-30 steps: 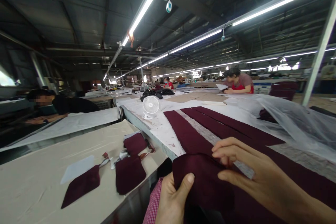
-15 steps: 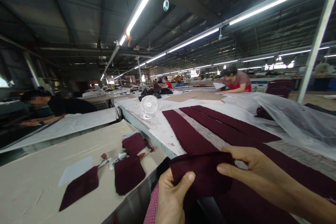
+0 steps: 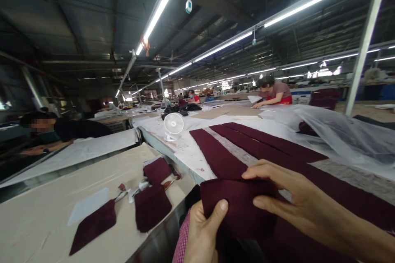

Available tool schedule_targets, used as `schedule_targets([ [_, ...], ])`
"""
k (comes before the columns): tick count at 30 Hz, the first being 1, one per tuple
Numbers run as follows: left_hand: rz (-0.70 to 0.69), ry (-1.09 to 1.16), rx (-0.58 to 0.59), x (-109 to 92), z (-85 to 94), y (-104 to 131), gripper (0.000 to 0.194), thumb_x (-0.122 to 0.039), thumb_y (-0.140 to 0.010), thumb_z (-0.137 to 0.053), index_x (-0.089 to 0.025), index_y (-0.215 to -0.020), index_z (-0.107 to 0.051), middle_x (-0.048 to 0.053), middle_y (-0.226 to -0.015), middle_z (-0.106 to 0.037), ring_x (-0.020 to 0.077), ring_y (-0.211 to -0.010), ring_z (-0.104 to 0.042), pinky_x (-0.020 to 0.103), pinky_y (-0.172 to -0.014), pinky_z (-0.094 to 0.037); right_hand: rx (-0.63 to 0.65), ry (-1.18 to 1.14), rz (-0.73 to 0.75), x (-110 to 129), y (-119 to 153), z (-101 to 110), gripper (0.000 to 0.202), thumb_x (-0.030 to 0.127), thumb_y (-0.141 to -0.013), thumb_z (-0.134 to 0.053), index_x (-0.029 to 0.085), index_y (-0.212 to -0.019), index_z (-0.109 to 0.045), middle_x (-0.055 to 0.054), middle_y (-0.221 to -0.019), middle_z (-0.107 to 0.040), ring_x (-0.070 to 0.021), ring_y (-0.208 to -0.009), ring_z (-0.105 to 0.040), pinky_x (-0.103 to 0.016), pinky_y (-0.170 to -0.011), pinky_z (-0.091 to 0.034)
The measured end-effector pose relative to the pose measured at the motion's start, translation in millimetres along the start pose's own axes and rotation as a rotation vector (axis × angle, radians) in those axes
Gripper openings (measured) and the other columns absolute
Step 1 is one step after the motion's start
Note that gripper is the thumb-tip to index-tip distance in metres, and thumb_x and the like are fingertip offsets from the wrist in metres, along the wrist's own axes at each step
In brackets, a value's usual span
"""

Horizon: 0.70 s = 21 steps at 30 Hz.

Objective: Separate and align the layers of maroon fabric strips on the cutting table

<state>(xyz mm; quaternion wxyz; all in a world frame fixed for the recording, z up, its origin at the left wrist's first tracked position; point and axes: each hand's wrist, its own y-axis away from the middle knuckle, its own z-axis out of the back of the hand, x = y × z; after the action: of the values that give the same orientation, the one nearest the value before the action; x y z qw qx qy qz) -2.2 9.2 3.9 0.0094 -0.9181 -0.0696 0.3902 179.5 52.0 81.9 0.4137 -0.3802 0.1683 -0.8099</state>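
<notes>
Right hand has shifted its fingertips along top edge of dark maroon rectangular cloth piece, held up before white-covered counter. Left hand grip: pinching cloth's left side. Right grip: cannot tell.

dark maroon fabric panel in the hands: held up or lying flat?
Held up: left hand grips the dark maroon fabric panel, thumb in front; right hand at its right side.

bright overhead tube lights, dim ceiling, wide-angle edge stretching
</notes>
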Motion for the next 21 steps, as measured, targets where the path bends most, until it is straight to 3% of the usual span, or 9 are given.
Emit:
schedule_targets([
  [3, -0.022, -0.064, 0.010, -1.7, 1.7, 1.0, 0.029, -0.036, -0.069, -0.089, -0.018, -0.091, -0.082, 0.011, -0.081, -0.077, 0.0262, -0.085, -0.074, 0.038, -0.092, -0.057, -0.007, -0.015, 0.014, 1.0, -1.3, 0.8, 0.030, 0.013, -0.081, -0.072, 0.033, -0.103, -0.069, 0.006, -0.107, -0.069, -0.0093, -0.099, -0.067, -0.014, -0.086, -0.051],
  [8, -0.034, -0.102, 0.023, -2.8, 6.3, 1.1, 0.028, -0.037, -0.071, -0.087, -0.020, -0.093, -0.082, 0.010, -0.082, -0.077, 0.0251, -0.087, -0.074, 0.035, -0.091, -0.056, -0.026, -0.011, 0.061, 0.8, -0.1, 0.5, 0.037, 0.012, -0.083, -0.072, 0.036, -0.109, -0.065, 0.008, -0.111, -0.068, -0.0066, -0.102, -0.065, -0.011, -0.089, -0.049],
  [14, -0.048, -0.119, 0.028, -5.7, 10.8, 0.2, 0.027, -0.038, -0.071, -0.087, -0.021, -0.092, -0.082, 0.008, -0.080, -0.076, 0.0230, -0.085, -0.073, 0.031, -0.087, -0.056, -0.026, 0.003, 0.181, 5.8, -3.0, 1.7, 0.032, 0.005, -0.081, -0.071, 0.031, -0.099, -0.065, 0.009, -0.103, -0.067, -0.0031, -0.095, -0.065, -0.005, -0.085, -0.047],
  [21, -0.100, -0.213, 0.025, -5.5, 18.9, -1.4, 0.028, -0.040, -0.074, -0.085, -0.019, -0.092, -0.082, 0.008, -0.079, -0.075, 0.0194, -0.076, -0.069, 0.026, -0.074, -0.054, 0.004, 0.096, 0.207, -0.7, -1.8, -0.5, 0.025, 0.011, -0.089, -0.065, 0.030, -0.104, -0.062, 0.005, -0.111, -0.064, -0.0057, -0.095, -0.065, -0.011, -0.087, -0.050],
])
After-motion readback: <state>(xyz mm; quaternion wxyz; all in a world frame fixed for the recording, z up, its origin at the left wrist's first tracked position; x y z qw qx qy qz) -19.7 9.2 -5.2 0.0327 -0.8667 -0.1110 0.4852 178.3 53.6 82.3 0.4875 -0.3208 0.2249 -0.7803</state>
